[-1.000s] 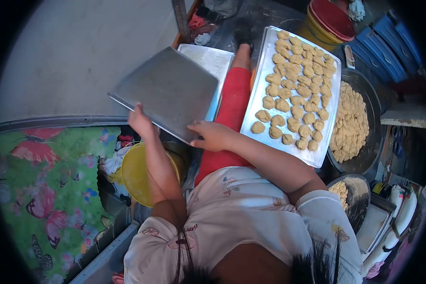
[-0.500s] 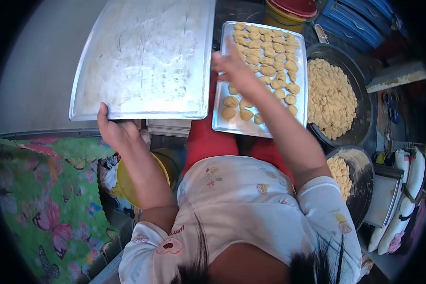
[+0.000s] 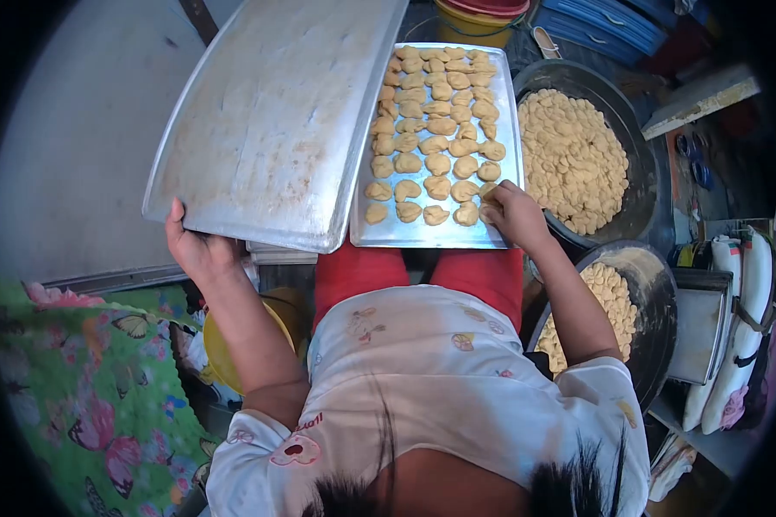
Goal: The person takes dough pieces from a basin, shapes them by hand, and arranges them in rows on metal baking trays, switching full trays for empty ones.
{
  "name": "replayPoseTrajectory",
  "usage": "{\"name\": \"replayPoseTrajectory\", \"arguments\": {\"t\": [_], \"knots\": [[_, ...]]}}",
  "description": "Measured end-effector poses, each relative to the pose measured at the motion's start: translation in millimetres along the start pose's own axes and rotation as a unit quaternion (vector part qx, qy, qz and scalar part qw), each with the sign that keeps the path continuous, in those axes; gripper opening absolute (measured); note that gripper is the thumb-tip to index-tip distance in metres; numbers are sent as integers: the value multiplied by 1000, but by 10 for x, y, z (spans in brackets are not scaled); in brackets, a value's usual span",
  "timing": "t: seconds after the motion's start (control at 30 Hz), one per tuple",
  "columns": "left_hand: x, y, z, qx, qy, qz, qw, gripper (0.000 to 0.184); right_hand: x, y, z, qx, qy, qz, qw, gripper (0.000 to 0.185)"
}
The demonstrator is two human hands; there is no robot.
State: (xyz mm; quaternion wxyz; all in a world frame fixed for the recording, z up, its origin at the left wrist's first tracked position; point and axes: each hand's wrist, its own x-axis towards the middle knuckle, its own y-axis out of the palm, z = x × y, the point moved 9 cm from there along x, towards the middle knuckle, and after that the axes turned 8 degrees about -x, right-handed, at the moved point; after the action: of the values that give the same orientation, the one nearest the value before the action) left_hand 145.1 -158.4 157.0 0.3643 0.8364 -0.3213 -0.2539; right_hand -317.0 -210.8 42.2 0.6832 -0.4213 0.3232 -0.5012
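My left hand [image 3: 200, 250] grips the near left corner of an empty metal tray [image 3: 267, 129], thumb on top and the other fingers underneath. This tray is tilted, its right edge by the left side of a second tray [image 3: 388, 234]. Rows of dough pieces [image 3: 437, 165] cover the second tray, which rests over my thighs. At its near right corner my right hand [image 3: 516, 214] has its fingers closed on a dough piece [image 3: 489, 193] at the end of a row. Part of that piece is hidden by the fingers.
To the right stand a large dark basin [image 3: 644, 172] heaped with dough pieces and a smaller basin [image 3: 655, 336] with more. A yellow bucket [image 3: 224, 349] is below my left forearm. Blue drawers [image 3: 599, 30] and another yellow bucket [image 3: 470, 30] stand at the back.
The empty tray was turned over from its dark side, then tilted beside the dough tray. My right hand let go of it and moved right to the dough tray's near corner.
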Motion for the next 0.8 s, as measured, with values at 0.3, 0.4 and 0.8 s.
{"name": "replayPoseTrajectory", "arguments": {"t": [0.3,0.4,0.8], "knots": [[17,-145,-28,-9,6,-46,999,45,590,-101,-288,-33,-12,-124,992,35],[24,-190,-62,-7,24,-51,998,45,668,-98,-234,-115,5,-76,990,38],[50,-228,-131,1,32,-27,999,51,1495,-114,-578,-141,32,-57,988,33]]}}
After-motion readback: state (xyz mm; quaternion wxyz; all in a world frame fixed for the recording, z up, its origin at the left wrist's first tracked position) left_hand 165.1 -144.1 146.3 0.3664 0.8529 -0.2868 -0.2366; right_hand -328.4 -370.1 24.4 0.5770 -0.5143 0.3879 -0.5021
